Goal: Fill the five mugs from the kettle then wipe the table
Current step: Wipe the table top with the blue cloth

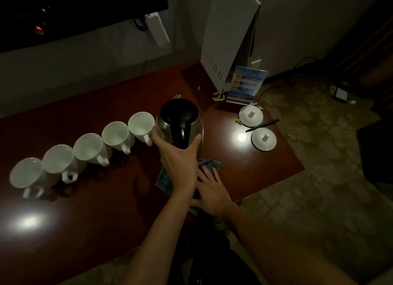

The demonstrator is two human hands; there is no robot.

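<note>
Several white mugs [91, 148] stand in a diagonal row on the dark red table [106, 199], handles toward me; what is inside them is hard to tell in the dim light. Just right of the last mug [141, 123] stands a steel kettle [180, 116] with a black lid and handle. My left hand [178, 163] grips the kettle's body from the near side, with the fingers on its left and the thumb on its right. A blue cloth [163, 181] lies on the table below the kettle. My right hand [210, 189] rests flat on it with the fingers spread.
Two white lids [251, 115] [263, 139] and a dark pen [262, 125] lie near the table's right edge. A blue sign stand [244, 87] and a tall white folded board [229, 40] stand at the back right. A dark screen [63, 8] hangs at the upper left.
</note>
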